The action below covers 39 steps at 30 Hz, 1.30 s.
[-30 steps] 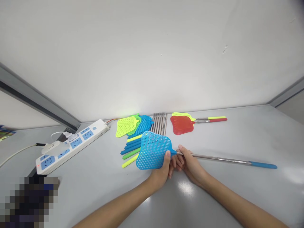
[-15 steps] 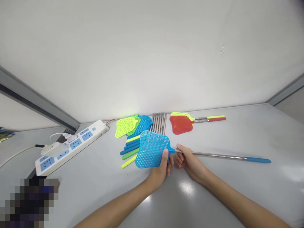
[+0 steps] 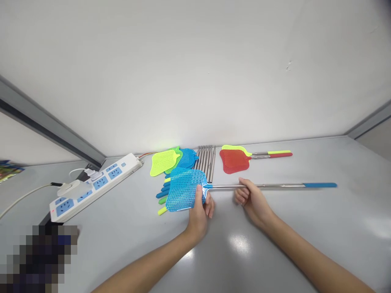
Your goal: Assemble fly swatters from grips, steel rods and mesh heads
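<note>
A blue fly swatter [image 3: 185,191] with an extended metal rod and a blue handle end lies level across both hands, above the table. My left hand [image 3: 199,211] is closed on its base, thumb on top of the mesh and fingers underneath. Farther right, my right hand [image 3: 253,201] is wrapped round the metal rod, fingers curled. Behind the held swatter are several bare metal rods [image 3: 207,162] with coloured grips, partly hidden by its mesh. Beside them lie loose swatter heads: a yellow one [image 3: 165,161], a green one [image 3: 177,166] and blue mesh [image 3: 187,158].
At the back right lie a red fly swatter [image 3: 235,160] and a yellow fly swatter [image 3: 279,152], partly overlapping. On the left a white power strip [image 3: 97,185] has plugs and a cable [image 3: 27,197]. A wall [image 3: 195,81] rises behind the grey table [image 3: 305,228].
The blue swatter has shifted left and its handle end has risen slightly. My left hand moved left with the head, while my right hand is now farther along the rod, away from the head.
</note>
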Motion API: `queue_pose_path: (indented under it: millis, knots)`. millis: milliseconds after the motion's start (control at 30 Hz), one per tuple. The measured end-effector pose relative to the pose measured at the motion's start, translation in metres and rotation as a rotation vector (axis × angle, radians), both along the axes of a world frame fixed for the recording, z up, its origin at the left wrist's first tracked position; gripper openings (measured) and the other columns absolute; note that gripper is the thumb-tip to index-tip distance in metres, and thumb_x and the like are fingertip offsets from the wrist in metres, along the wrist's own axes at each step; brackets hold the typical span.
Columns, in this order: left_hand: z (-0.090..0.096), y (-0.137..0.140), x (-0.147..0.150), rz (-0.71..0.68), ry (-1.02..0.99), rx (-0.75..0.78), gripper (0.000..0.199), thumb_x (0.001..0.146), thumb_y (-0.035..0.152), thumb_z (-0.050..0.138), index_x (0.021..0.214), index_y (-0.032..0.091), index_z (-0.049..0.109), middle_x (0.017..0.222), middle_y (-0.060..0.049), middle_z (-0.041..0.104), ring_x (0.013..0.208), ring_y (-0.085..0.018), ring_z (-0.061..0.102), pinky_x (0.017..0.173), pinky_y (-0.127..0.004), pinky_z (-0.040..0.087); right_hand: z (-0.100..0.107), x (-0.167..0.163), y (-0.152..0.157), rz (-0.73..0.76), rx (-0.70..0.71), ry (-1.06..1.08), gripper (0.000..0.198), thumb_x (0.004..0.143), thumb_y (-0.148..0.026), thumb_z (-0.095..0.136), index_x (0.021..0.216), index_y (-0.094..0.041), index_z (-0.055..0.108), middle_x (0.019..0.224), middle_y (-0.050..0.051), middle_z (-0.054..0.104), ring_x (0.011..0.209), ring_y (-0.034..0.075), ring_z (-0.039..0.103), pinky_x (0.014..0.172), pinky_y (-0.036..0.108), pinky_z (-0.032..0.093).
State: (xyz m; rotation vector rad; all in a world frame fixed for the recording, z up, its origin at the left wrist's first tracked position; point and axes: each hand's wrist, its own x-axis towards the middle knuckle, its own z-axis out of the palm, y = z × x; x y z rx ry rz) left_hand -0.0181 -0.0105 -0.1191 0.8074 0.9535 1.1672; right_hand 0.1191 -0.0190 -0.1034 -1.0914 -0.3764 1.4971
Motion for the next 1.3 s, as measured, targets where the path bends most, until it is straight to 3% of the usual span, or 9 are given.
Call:
queue_pose_path:
  millis: [400,1300]
  knots:
    - [0.001,0.002,0.0,0.027,-0.046,-0.042,0.048,0.079,0.054,0.034,0.047,0.018,0.027,0.034,0.007,0.023,0.029,-0.005,0.024,0.04,-0.021,0.028,-0.002,0.031,0.016,-0.323,0.105,-0.091,0.043,0.07,-0.028,0.054,0.045,-0.019,0.02,0.043,-0.008,0.017,0.036,0.006,0.023,0.036,0.024,0.023]
    - [-0.008,0.0,-0.002,-0.111,-0.157,-0.001,0.039,0.079,0.047,0.039,0.055,0.017,0.036,0.037,0.007,0.029,0.033,-0.006,0.03,0.042,-0.02,0.028,-0.008,0.028,0.015,-0.335,0.051,-0.078,0.04,0.069,-0.026,0.055,0.047,-0.02,0.022,0.042,-0.008,0.018,0.038,0.006,0.026,0.036,0.022,0.026]
